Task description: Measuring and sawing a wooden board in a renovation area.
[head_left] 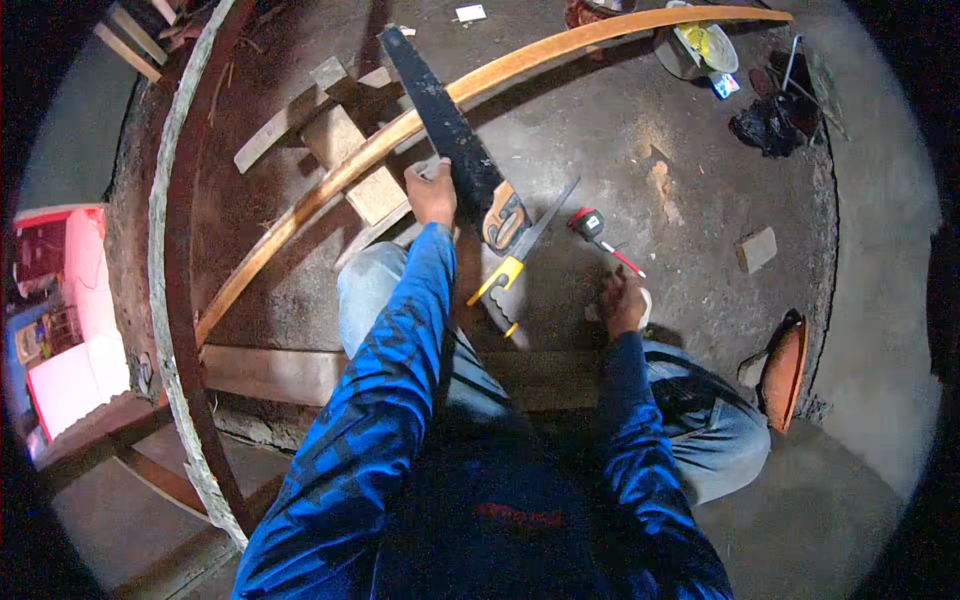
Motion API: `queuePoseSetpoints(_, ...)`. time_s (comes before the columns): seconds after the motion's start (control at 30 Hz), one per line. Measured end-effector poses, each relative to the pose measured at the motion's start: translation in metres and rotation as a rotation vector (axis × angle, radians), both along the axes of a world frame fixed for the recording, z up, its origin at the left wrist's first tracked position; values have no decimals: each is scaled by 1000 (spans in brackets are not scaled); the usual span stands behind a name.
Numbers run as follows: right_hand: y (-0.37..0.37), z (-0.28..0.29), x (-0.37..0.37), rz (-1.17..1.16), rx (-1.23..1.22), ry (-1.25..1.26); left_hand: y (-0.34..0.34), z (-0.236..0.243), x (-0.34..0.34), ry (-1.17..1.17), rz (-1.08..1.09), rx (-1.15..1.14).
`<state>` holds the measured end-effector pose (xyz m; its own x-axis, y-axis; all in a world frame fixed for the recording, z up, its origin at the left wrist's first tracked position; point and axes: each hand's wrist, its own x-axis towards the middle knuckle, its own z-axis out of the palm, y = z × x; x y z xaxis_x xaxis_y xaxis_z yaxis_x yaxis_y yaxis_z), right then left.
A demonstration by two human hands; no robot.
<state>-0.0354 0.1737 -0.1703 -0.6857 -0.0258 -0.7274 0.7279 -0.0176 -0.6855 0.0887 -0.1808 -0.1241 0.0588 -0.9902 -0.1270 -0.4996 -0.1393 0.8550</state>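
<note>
My left hand (430, 195) has its fingers closed at the left edge of a black saw blade (430, 100), which crosses a long curved wooden strip (530, 58). The saw's wooden handle (505, 215) lies beside a yellow-handled narrow saw (505, 280). Under the strip are several wooden offcuts (335, 135). My right hand (620, 305) is curled by a whitish object I cannot make out. Just above it lie a red-and-black tape measure (587, 222) and a red-and-white slender tool (625, 258).
A weathered pole (160, 240) runs along the left. Toward the back right are a bucket (680, 55) and a black plastic bag (765, 130). A small block (756, 249) and an orange curved object (782, 375) lie at the right.
</note>
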Motion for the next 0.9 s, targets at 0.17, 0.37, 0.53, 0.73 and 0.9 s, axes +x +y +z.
queuePoseSetpoints(0.17, 55, -82, 6, 442, 227, 695, 17, 28, -67, -13, -268, 27)
queuePoseSetpoints(0.37, -45, -2, 65, 864, 279, 601, -1, 19, -17, -14, -274, -41)
queuePoseSetpoints(0.53, -28, 67, 23, 500, 167, 450, 45, 110, -49, 430, -461, -19)
queuePoseSetpoints(0.73, -31, 187, 21, 313, -149, 242, 60, 180, -54, 1007, -574, 211)
queuePoseSetpoints(0.9, -49, 278, 22, 198, -558, 372, 51, 232, -63, 1096, -627, 340)
